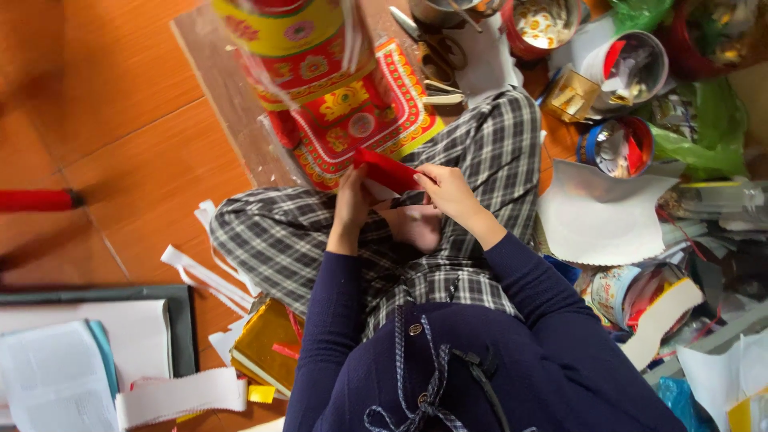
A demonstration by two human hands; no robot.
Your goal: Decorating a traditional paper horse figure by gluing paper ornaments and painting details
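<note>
Head view: a red paper strip (pixel 387 170) is being held above the lap, over plaid trousers (pixel 480 160). Left hand (pixel 352 202) grip is being pinched on its lower-left part; right hand (pixel 448 190) grip is being pinched on its right end. A red-and-gold decorated sheet (pixel 376 112) is lying just beyond on a board (pixel 224 88).

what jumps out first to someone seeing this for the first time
At the centre, the left hand and right hand hold a folded red paper strip above crossed legs in plaid trousers. Just beyond stands a bright red-and-yellow patterned paper cylinder, with tins of scraps at the right.
</note>
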